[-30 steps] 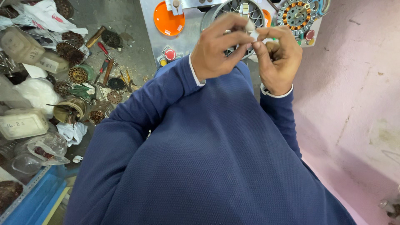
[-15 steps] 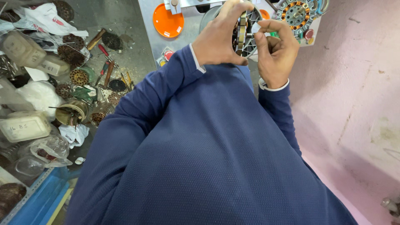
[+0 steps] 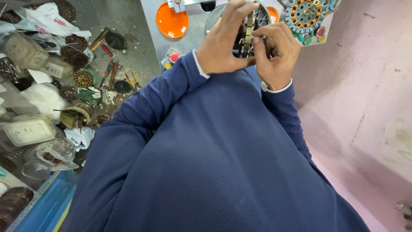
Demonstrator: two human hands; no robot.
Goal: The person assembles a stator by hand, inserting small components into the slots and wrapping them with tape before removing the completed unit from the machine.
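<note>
Head view: a ring-shaped motor stator (image 3: 247, 32) is held edge-on above the grey bench (image 3: 150, 25), close in front of the chest. The step in hand appears to be work on its windings; the next move would call for a steady grip and fine fingertip control. The left hand (image 3: 223, 43) is wrapped around the stator's rim, fingers curled over it. The right hand (image 3: 277, 53) is pinched narrowly at its edge, wrist bent inward.

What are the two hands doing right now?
Left hand: closed around the edge-on motor stator ring.
Right hand: fingers curled, pinching at the same ring.
</note>
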